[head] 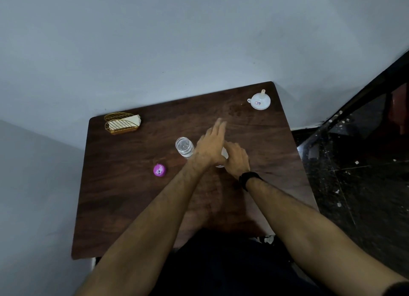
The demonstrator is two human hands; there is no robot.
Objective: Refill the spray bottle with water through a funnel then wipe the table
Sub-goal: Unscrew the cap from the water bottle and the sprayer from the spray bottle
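My right hand (237, 159), with a black watch on its wrist, is closed around a small white object, apparently the spray bottle (224, 154), at the middle of the brown table (124, 198). Most of the bottle is hidden by my hands. My left hand (210, 144) crosses over it with the fingers stretched forward and slightly blurred. A clear container of water (184, 147) stands just left of my hands, without a lid. A purple cap (159, 170) lies to its front left. The white funnel (259, 100) sits spout up at the far right corner.
A gold wire holder with white napkins (122, 123) stands at the far left corner. Grey walls close in behind and to the left of the table. A dark speckled floor and a black rail lie to the right.
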